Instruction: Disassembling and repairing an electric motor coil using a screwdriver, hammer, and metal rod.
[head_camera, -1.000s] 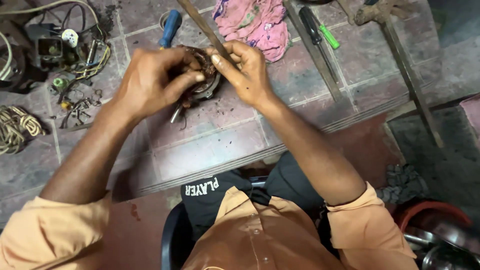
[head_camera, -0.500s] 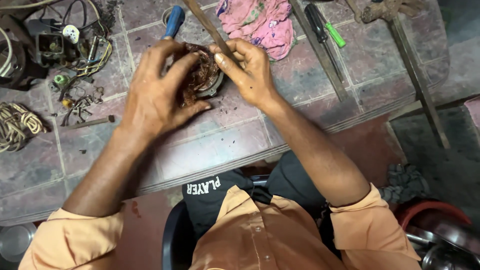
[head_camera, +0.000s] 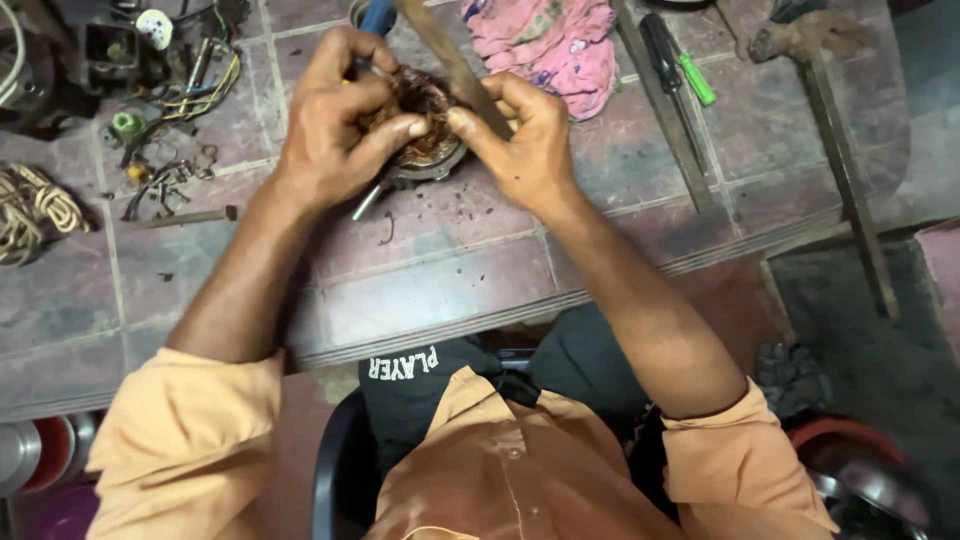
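A round metal motor stator with copper-brown windings (head_camera: 425, 140) rests on the tiled floor at top centre. My left hand (head_camera: 335, 125) curls over its left side, fingers pressed on the windings. My right hand (head_camera: 525, 145) grips the right side, thumb meeting the left hand's fingertips over the coil. A long flat metal bar (head_camera: 445, 55) slants across the stator, passing under my right hand's fingers. A thin metal rod (head_camera: 367, 201) pokes out below the stator.
A pink rag (head_camera: 548, 40) lies beyond the hands. A green-handled screwdriver (head_camera: 690, 75), long metal bars (head_camera: 850, 190) and a hammer-like tool lie to the right. Tangled wires and small parts (head_camera: 170, 90) and a rope coil (head_camera: 30, 210) sit on the left. A blue tool handle (head_camera: 377, 15) lies behind.
My left hand has shifted further over the stator's top, fingers now meeting the right thumb. The right hand has barely moved.
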